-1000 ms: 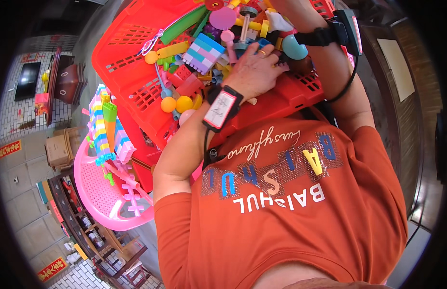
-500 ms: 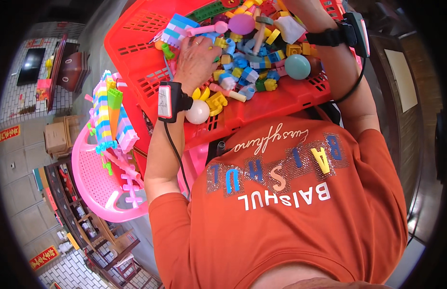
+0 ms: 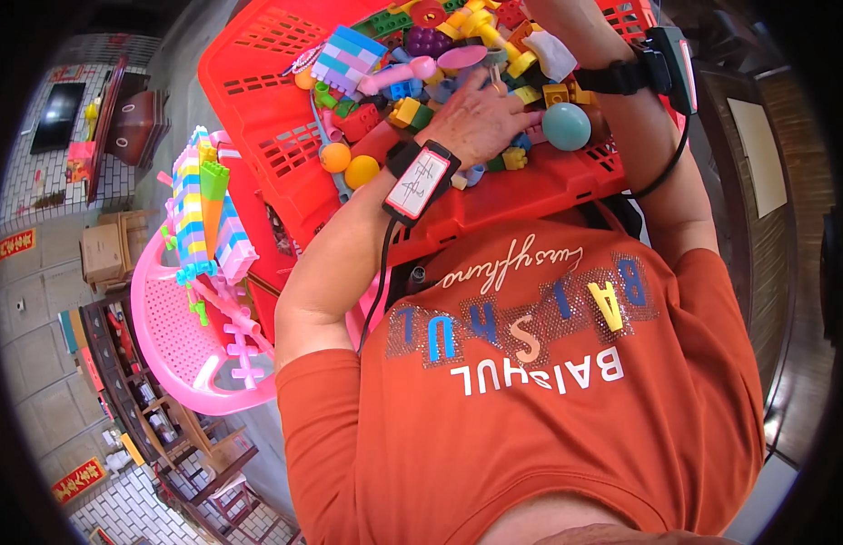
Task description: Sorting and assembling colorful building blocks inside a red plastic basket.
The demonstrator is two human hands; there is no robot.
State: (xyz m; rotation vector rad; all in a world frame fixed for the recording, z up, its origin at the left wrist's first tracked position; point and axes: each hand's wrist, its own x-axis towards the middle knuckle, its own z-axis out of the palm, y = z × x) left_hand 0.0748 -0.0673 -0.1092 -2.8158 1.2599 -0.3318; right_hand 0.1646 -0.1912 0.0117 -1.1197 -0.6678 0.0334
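Note:
My left hand (image 3: 471, 113) lies palm down on a heap of toy building bricks in a red plastic basket (image 3: 367, 250). Its fingers are stretched and apart, with the tips partly lost among the pieces. Close to it are a pink stick-like toy piece (image 3: 399, 74), a purple oval piece (image 3: 462, 57) and a yellow-and-green brick (image 3: 409, 114). My right hand (image 3: 571, 23) shows only in part at the top edge, its fingers out of the picture. Below its wrist sits a teal ball (image 3: 567, 126). A blue-and-white stack of bricks (image 3: 346, 60) stands left of my left hand.
A pink plastic chair (image 3: 172, 350) stands left of the basket, with a tall striped brick build (image 3: 202, 209) by it. An orange ball (image 3: 335, 157) and a yellow ball (image 3: 361, 171) lie by my left forearm. Shelves and a cardboard box (image 3: 106, 254) are farther left.
My left hand has moved right across the bricks. Red pieces and two balls now show where it was, and the white ball is no longer visible. My right arm has barely moved.

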